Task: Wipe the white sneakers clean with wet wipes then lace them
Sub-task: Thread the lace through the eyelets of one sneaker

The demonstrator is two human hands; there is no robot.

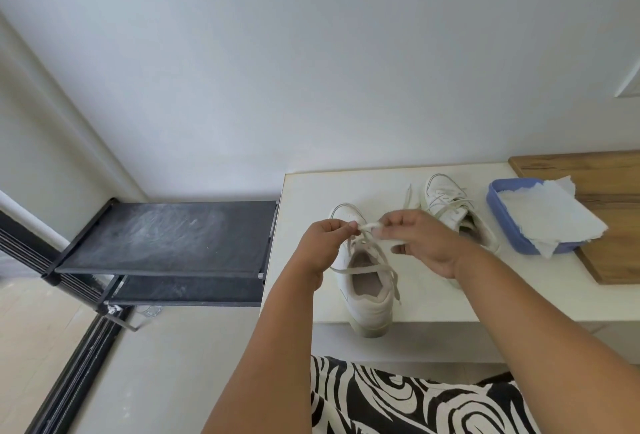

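Two white sneakers sit on a pale surface (311,191) that meets the wall. The near sneaker (367,295) stands by the surface's front edge, toe toward the wall, and its heel juts a little past that edge. The far sneaker (453,211) lies toward the back edge, to the right of the first, angled, its laces loose across the tongue.

Both hands hover over the forepart of the near sneaker. The left hand (322,246) has its fingers curled, thumb and forefinger pinching a white lace (369,225) just above the eyelets. The right hand (419,243) meets it from the other side, its fingertips pinching the same short stretch of lace, so that the two grips nearly touch. The remaining fingers of the right hand are bent under the palm. Looser runs of the lace cross the sneaker's opening and trail down its right side onto the surface. A single lace end (407,196) lies on the surface between the two sneakers, near the back edge.

Right of the far sneaker, a blue tray (498,215) rests half on the pale surface and half on a wooden board (609,184) at the right back corner. A crumpled white wipe (561,218) is draped over the tray and hangs over its rim.

Left of the surface stands a dark, dusty shoe rack (166,236) with two shelves in view. At the bottom of the view is black-and-white swirl-patterned cloth (415,402).
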